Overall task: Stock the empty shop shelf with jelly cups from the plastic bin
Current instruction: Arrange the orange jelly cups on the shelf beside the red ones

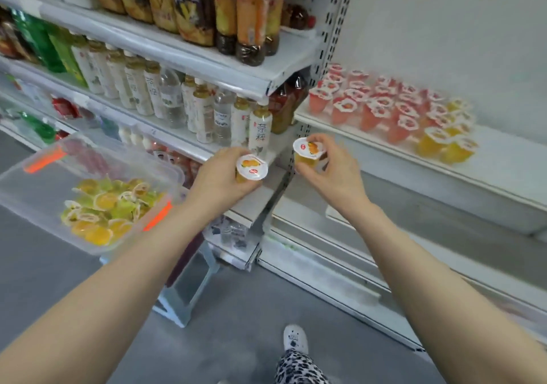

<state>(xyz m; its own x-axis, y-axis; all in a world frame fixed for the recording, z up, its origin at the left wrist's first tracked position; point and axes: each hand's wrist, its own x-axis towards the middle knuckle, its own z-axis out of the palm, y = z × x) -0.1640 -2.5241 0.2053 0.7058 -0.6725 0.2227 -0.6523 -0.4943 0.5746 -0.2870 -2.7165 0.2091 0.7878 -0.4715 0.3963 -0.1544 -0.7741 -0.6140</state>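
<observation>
at the centre of the frame, seen from the head camera, our left hand [217, 178] curls its fingers round an orange jelly cup [251, 167], lid up. just to the right of it, our right hand [336, 173] pinches a second orange cup [308, 150] near the rim, fingers bent close about it. both cups are held in the air, short of the white shelf [509, 173] at right. on that shelf stand rows of red cups [379, 108], with yellow cups [447, 144] at their right end. at left, the clear plastic bin [32, 185] holds a loose heap of yellow and green cups [103, 209].
</observation>
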